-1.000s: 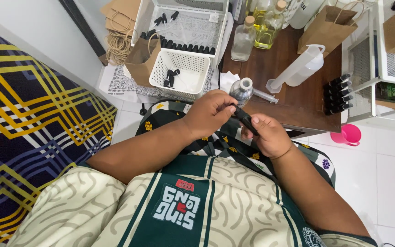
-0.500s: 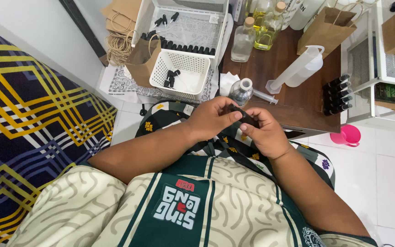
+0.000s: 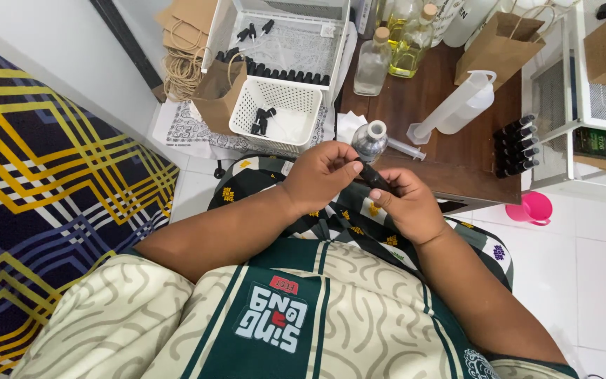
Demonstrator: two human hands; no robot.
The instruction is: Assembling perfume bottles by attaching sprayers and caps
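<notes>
Compared with a second ago, both hands have drawn closer over the lap. The small dark bottle (image 3: 373, 177) lies between them, left hand (image 3: 320, 175) pinching its upper end, right hand (image 3: 408, 207) gripping its lower part, just before the worktop (image 3: 450, 158)

Scene was bright and evenly lit, soft diffuse light, no single source visible. Shadows were weak, just a faint one under the hands. White floor tiles (image 3: 597, 281) ran near overexposed. Mild glare on the glass bottles (image 3: 394, 42). Focus was sharp throughout, no motion blur. Wide-angle bending showed at the frame edges.
</notes>
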